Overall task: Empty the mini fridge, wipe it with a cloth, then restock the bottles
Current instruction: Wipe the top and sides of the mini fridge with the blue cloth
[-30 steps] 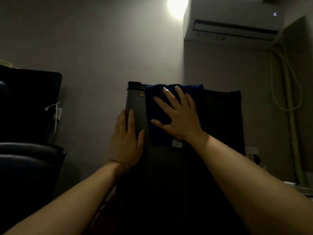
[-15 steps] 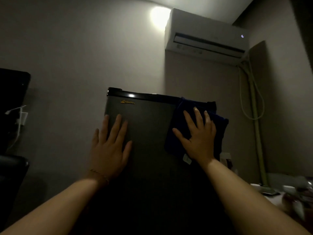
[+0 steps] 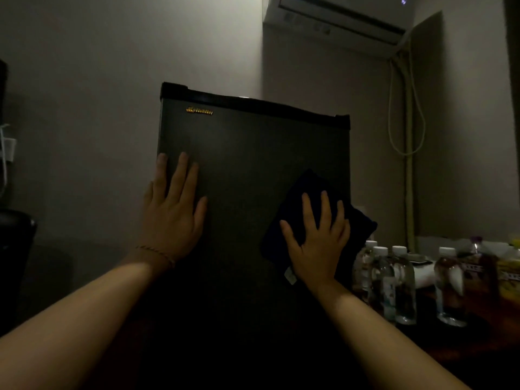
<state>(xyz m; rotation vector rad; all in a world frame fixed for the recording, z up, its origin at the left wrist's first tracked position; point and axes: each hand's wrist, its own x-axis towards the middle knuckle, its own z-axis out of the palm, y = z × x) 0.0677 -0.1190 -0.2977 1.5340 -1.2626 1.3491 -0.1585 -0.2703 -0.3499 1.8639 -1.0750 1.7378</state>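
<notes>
The dark mini fridge (image 3: 253, 153) stands in front of me with its door closed and a gold logo near the top left. My left hand (image 3: 171, 215) rests flat on the door's left side, fingers straight. My right hand (image 3: 318, 240) presses a dark blue cloth (image 3: 304, 190) flat against the door near its right edge, fingers spread. Several clear bottles with white caps (image 3: 394, 282) stand on the surface to the right of the fridge.
An air conditioner (image 3: 337, 21) hangs on the wall at the upper right, with a hose (image 3: 408, 108) running down. More bottles and packets (image 3: 492, 274) crowd the far right. A dark chair (image 3: 14, 249) is at the left edge.
My right hand has slid the cloth down from the door's top right corner to its middle right. The left hand stays flat on the door. The view has shifted and the bottles show.
</notes>
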